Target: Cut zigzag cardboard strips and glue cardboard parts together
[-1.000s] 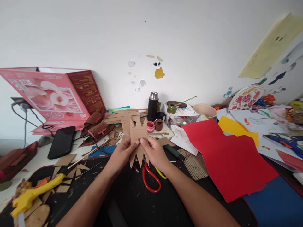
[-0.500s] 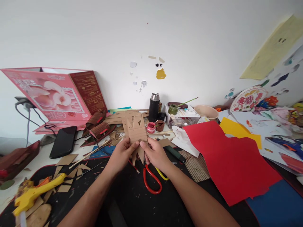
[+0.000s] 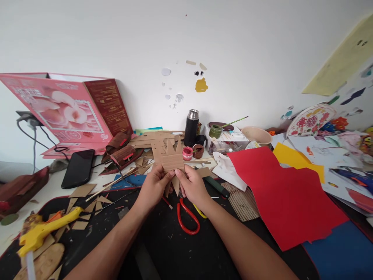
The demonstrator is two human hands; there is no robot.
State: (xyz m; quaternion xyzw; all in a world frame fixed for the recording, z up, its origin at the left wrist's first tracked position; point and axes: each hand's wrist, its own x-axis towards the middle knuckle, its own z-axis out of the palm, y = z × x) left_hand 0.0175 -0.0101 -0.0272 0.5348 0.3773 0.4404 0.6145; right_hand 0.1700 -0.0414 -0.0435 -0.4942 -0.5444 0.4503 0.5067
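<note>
Between my two hands is a small brown cardboard cutout (image 3: 172, 161), with pointed strips sticking up from its top and more points hanging below. My left hand (image 3: 155, 184) pinches its lower left edge, thumb in front. On the lower right, my right hand (image 3: 192, 186) grips it the same way, and the thumbs nearly meet. Just under my right hand lie scissors with red handles (image 3: 188, 217), their blades mostly hidden. A yellow handle (image 3: 199, 211) shows partly beside my right wrist.
A yellow glue gun (image 3: 46, 231) lies left among cardboard scraps (image 3: 83, 190), near a black phone (image 3: 78, 169). Behind stand a black flask (image 3: 191, 128) and paint jars (image 3: 187, 153). Red paper (image 3: 282, 194) covers much of the right, beside corrugated cardboard (image 3: 243, 202).
The cutout has tilted slightly, its top points showing against the cardboard behind. Both hands keep their pinch on it. The whole view has shifted a little.
</note>
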